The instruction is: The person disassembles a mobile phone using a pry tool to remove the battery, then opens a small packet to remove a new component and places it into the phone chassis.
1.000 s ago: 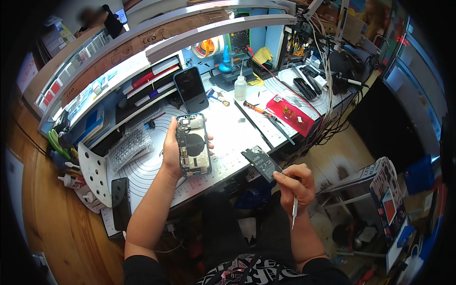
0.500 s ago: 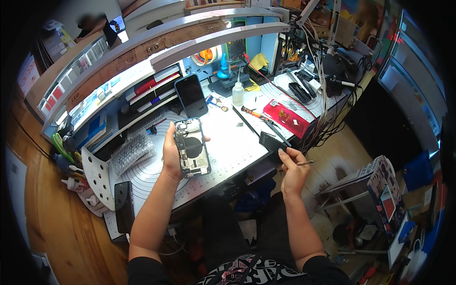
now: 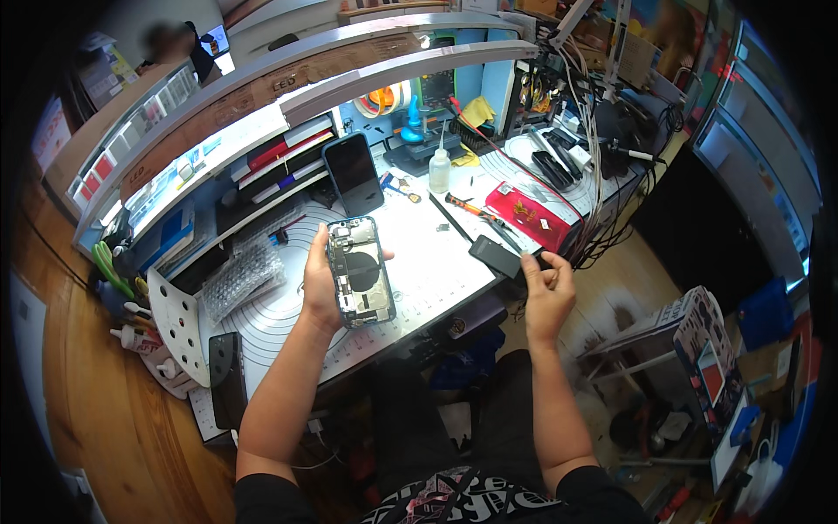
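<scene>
A crowded workshop, brightly lit over its worktop (image 3: 428,275) and dim toward the edges.
At 12 o'clock a long pale lamp bar (image 3: 410,72) arches across, its white light strongest on the middle of the worktop; brown cardboard (image 3: 301,80) lines the ledge behind it. Shelving (image 3: 194,170) runs along 10 o'clock, with a plain light wall (image 3: 194,12) beyond, toward 11. A light-blue panel (image 3: 497,65) stands at 1 o'clock. Blue-framed glass (image 3: 768,100) rises between 2 and 3, above a black panel (image 3: 707,205) near 3. The tan floor (image 3: 637,279) at 3 is darkly stained; orange-brown planking (image 3: 105,367) fills 8.
</scene>
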### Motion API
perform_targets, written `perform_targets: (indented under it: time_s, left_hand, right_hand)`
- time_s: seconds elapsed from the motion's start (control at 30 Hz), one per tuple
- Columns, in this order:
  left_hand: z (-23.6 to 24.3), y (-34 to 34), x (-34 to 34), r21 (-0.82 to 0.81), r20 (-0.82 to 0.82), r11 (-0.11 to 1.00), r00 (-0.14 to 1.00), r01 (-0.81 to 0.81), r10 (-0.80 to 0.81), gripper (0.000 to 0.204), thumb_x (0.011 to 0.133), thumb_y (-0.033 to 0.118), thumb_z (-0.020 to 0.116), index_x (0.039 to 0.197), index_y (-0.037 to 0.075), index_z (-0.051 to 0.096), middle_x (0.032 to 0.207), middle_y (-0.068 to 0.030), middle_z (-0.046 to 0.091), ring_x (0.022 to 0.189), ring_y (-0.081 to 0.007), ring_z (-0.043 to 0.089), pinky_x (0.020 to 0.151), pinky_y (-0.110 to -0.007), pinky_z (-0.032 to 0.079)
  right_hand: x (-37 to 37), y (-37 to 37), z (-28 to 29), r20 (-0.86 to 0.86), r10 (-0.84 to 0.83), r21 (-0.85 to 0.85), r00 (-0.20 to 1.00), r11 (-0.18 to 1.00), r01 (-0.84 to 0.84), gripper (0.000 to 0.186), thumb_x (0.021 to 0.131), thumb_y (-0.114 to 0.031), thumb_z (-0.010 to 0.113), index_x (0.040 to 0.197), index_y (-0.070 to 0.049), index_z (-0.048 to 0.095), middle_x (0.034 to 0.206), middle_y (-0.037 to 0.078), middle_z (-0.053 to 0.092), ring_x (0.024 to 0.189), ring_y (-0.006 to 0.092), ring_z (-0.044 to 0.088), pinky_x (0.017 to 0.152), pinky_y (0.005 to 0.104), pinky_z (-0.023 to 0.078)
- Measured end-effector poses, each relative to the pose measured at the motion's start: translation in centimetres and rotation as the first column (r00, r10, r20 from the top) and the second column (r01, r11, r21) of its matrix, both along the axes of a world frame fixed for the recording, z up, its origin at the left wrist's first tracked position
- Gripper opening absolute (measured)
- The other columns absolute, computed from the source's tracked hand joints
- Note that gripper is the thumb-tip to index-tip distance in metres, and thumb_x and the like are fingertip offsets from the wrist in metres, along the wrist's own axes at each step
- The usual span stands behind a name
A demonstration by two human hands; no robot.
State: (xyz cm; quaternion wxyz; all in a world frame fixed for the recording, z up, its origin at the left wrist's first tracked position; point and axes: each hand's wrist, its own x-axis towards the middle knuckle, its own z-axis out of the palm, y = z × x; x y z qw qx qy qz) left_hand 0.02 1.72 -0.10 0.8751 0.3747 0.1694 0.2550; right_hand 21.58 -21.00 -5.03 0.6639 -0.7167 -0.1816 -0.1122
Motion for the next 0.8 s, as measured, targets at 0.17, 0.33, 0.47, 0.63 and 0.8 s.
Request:
perform_targets:
  time_s: [0.17, 0.33, 0.47, 0.63, 0.8]
  left_hand:
    - [0.4, -0.4, -0.3, -0.022, -0.008, 0.999, 1.000, 0.026, -0.026, 0.075, 0.108, 0.062, 0.025, 0.139, 0.001, 0.057, 0.108, -0.0254, 0.073, 0.077, -0.0245, 0.074, 0.064, -0.038, 0.064]
    - [0.2, -0.5, 0.3, -0.008, -0.019, 1.000, 1.000, 0.020, -0.020, 0.075, 0.108, 0.062, 0.025, 0.140, 0.001, 0.056, 0.109, -0.0250, 0.073, 0.083, -0.0241, 0.074, 0.069, -0.038, 0.065]
    - [0.2, -0.3, 0.2, 0.019, 0.040, 0.998, 0.998, 0.054, -0.055, 0.077, 0.108, 0.061, 0.024, 0.142, 0.000, 0.055, 0.108, -0.0233, 0.073, 0.084, -0.0230, 0.073, 0.072, -0.037, 0.065]
    - [0.7, -0.7, 0.5, 0.004, 0.031, 1.000, 0.999, 0.029, -0.029, 0.078, 0.107, 0.062, 0.023, 0.146, 0.000, 0.053, 0.110, -0.0223, 0.072, 0.088, -0.0223, 0.073, 0.076, -0.038, 0.064]
    - [0.6, -0.2, -0.8, -0.009, 0.081, 0.999, 0.996, 0.036, -0.035, 0.079, 0.107, 0.061, 0.021, 0.149, 0.000, 0.050, 0.118, -0.0242, 0.071, 0.096, -0.0247, 0.073, 0.082, -0.040, 0.063]
  right_hand:
    - [7.4, 1.4, 3.8, 0.070, 0.059, -0.438, 0.996, 0.899, -0.022, 0.027, 0.092, -0.010, 0.069, 0.116, 0.000, 0.060, 0.102, 0.016, 0.066, 0.092, 0.0315, 0.067, 0.087, 0.0444, 0.052]
    - [16.0, 4.8, 4.7, 0.376, 0.252, -0.655, 0.892, 0.753, 0.064, 0.021, 0.089, 0.002, 0.062, 0.106, 0.000, 0.076, 0.111, 0.024, 0.069, 0.103, 0.0418, 0.068, 0.093, 0.0486, 0.054]
    - [18.0, 7.1, 3.8, 0.429, 0.301, -0.711, 0.852, 0.694, 0.113, 0.020, 0.086, 0.001, 0.065, 0.100, 0.000, 0.079, 0.104, 0.022, 0.072, 0.097, 0.0415, 0.072, 0.090, 0.0486, 0.056]
    - [15.3, 7.2, 4.4, 0.694, 0.262, -0.512, 0.671, 0.834, 0.204, 0.019, 0.091, -0.006, 0.068, 0.105, 0.002, 0.076, 0.106, 0.020, 0.073, 0.096, 0.0399, 0.071, 0.086, 0.0476, 0.055]
    - [-1.4, 4.8, 5.5, -0.052, 0.669, -0.142, 0.741, 0.730, -0.669, 0.025, 0.105, -0.011, 0.062, 0.120, 0.008, 0.070, 0.096, 0.014, 0.074, 0.083, 0.0178, 0.072, 0.072, 0.0311, 0.056]
